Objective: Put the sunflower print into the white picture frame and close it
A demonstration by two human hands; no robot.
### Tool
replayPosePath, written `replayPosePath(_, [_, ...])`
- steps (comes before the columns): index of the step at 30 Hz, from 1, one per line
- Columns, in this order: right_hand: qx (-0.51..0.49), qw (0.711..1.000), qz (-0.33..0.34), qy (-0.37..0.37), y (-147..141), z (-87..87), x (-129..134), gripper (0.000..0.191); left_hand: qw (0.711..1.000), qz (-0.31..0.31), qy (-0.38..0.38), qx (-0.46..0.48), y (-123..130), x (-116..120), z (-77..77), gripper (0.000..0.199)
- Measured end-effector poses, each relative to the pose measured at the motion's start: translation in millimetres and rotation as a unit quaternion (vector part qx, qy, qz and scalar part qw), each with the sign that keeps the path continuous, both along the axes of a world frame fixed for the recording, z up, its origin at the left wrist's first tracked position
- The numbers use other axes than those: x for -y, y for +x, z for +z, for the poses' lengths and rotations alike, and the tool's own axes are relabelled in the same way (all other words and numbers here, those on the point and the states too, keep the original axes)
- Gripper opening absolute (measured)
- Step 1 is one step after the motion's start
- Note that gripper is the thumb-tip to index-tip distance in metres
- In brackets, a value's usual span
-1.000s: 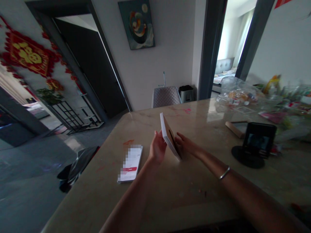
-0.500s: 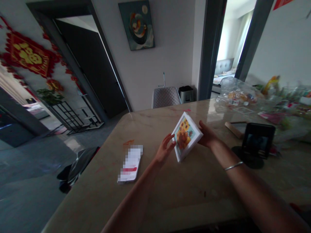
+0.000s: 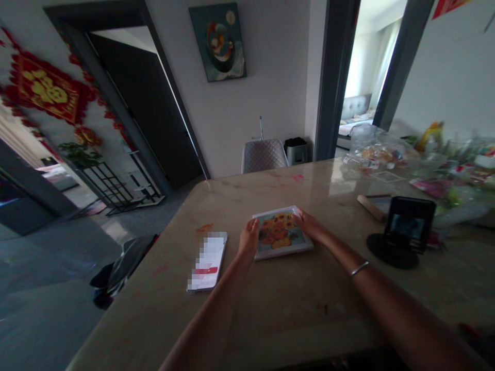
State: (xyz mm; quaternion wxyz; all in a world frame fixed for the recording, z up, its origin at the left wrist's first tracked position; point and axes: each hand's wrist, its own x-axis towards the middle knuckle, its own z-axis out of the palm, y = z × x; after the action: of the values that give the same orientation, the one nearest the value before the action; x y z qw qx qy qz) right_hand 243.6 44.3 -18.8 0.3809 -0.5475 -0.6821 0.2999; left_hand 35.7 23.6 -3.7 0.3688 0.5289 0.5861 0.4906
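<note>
Past the left edge of your bench, you can read one big gold sign, 福, on the red wall hanging. The white flat thing near that edge is too blurred to read.

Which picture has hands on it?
The white-framed sunflower picture: the left hand and right hand hold its sides. The dark green picture hangs on the wall, untouched.
</note>
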Motion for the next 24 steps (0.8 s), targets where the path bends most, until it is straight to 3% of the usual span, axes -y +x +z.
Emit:
replayPosePath(3, [0.072,0.997,0.029,-0.016,-5,5.1,7,0.038,0.998,0.021,0.007,-0.061,-5,1,1.7,0.036])
replayPosePath(8, [0.122,0.987,-0.094,0.037,-5,17.1,11,0.045,0.978,0.035,0.004,-0.207,-6,4,13.5,0.040])
replayPosePath(11, [0.086,0.988,-0.110,0.058,-8,29.1,15,0.050,0.962,0.041,0.037,-0.268,-3,7,25.5,0.042])
replayPosePath(14, [0.033,0.994,-0.072,0.076,-14,46.8,27,0.052,0.968,-0.014,0.039,-0.246,-2,11,39.9,0.056])
replayPosePath(18, [-0.041,0.987,-0.048,0.145,-22,68.1,45,0.051,0.983,-0.014,0.064,-0.172,-4,15,55.5,0.065])
replayPosePath(21, [-0.088,0.982,-0.041,0.160,-24,71.1,48,0.051,0.989,-0.011,0.066,-0.132,-8,13,56.2,0.069])
replayPosePath(24, [-0.081,0.986,-0.052,0.137,-23,62.8,42,0.056,0.991,-0.026,0.027,-0.131,-10,6,46.5,0.071])
